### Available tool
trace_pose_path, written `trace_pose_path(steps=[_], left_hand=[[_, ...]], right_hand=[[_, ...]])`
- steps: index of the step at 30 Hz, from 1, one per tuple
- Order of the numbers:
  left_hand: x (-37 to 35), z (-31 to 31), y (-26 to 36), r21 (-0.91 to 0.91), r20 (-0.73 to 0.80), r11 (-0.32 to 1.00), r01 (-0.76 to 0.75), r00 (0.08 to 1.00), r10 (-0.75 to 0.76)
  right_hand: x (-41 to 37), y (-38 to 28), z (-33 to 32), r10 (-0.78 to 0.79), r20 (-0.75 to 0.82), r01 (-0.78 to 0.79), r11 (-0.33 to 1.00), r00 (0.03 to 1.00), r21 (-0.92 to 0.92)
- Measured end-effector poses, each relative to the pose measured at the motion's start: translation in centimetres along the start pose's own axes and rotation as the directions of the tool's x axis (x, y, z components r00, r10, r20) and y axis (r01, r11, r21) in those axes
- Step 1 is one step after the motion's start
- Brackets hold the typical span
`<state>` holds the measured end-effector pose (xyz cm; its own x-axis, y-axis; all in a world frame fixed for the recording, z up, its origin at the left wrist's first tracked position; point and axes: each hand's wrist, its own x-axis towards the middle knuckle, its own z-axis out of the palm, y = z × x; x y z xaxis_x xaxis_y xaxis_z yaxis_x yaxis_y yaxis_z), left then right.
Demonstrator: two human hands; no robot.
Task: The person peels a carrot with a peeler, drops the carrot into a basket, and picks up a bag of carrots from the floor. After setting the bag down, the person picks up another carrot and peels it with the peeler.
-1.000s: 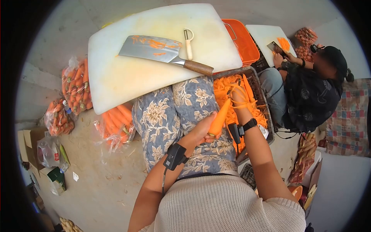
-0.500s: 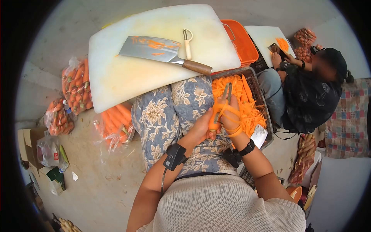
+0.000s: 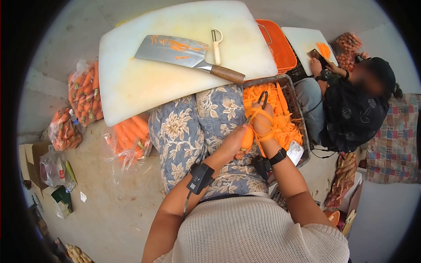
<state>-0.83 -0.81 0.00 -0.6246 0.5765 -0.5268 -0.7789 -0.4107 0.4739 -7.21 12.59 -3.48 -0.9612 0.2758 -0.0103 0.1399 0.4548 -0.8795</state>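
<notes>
Over my lap, my left hand (image 3: 233,143) is closed around a carrot (image 3: 247,138), whose rounded orange end shows between the fingers. Close by on the right, my right hand (image 3: 262,124) grips a metal peeler (image 3: 264,97). Its bent frame sticks up past my fingers, and its blade side lies near the carrot's upper end; whether it touches is hidden. Long strips of carrot peel (image 3: 270,133) drape over my right hand and wrist. Just beyond is a dark crate (image 3: 287,87) filled with orange peelings and some carrots.
A white cutting board (image 3: 127,87) lies before me, bearing a cleaver (image 3: 180,51) and a second peeler (image 3: 216,46). Bags of carrots (image 3: 85,94) stand left. An orange bin (image 3: 280,52) sits behind the crate. A person (image 3: 355,105) cuts carrot on another board at right.
The peeler has moved up and slightly right along the carrot, toward its far end. More of the carrot's near end shows. The view has shifted slightly.
</notes>
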Motion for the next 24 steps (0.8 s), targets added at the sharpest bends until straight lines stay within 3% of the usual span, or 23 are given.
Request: trace_pose_path(steps=[4,8,12,15,16,17,18,19,20,21,23,24], left_hand=[[0.1,-0.2,0.2,0.003,0.029,0.999,0.033,0.999,-0.033],[0.1,-0.1,0.3,0.021,0.026,0.999,0.026,0.999,-0.026],[0.0,0.0,0.5,0.04,0.038,0.998,0.048,0.998,-0.049],[0.0,0.0,0.5,0.03,0.018,0.997,0.076,0.997,-0.076],[0.0,-0.1,0.4,0.013,0.035,0.996,0.086,0.996,-0.086],[0.1,-0.2,0.4,-0.003,0.051,0.995,0.096,0.994,-0.096],[0.1,-0.3,0.2,0.0,0.05,0.995,0.097,0.994,-0.097],[0.2,-0.5,0.1,0.007,0.078,0.995,0.095,0.992,-0.095],[0.2,-0.6,0.1,0.015,0.106,0.996,0.09,0.99,-0.091],[0.0,-0.4,0.3,0.018,0.105,0.996,0.087,0.99,-0.089],[-0.5,-0.1,0.5,0.147,0.147,0.989,0.001,0.989,-0.023],[-0.5,-0.1,0.4,0.149,0.148,0.989,0.001,0.989,-0.023]], right_hand=[[0.4,-0.7,0.2,0.032,-0.005,-0.033,0.99,0.999,-0.139],[2.3,1.9,0.1,0.089,0.052,-0.088,0.996,0.995,-0.018],[4.7,6.6,0.5,0.17,-0.048,-0.173,0.983,0.984,-0.064],[5.6,8.9,0.5,0.079,-0.074,-0.086,0.992,0.994,-0.096],[5.9,9.6,0.3,-0.213,-0.035,0.186,0.913,0.976,-0.362],[6.2,10.2,0.1,-0.468,0.079,0.422,0.696,0.88,-0.582],[6.7,10.6,0.0,-0.467,0.076,0.42,0.698,0.881,-0.581],[7.3,11.0,0.0,-0.169,-0.038,0.142,0.913,0.985,-0.382],[7.9,11.2,-0.1,0.163,-0.07,-0.171,0.976,0.984,-0.136],[8.7,13.8,-0.4,0.16,-0.07,-0.168,0.977,0.985,-0.133],[10.0,20.3,-0.8,-0.027,-0.043,0.005,0.893,0.999,-0.451],[8.4,16.6,-1.5,0.14,-0.04,-0.145,0.955,0.989,-0.26]])
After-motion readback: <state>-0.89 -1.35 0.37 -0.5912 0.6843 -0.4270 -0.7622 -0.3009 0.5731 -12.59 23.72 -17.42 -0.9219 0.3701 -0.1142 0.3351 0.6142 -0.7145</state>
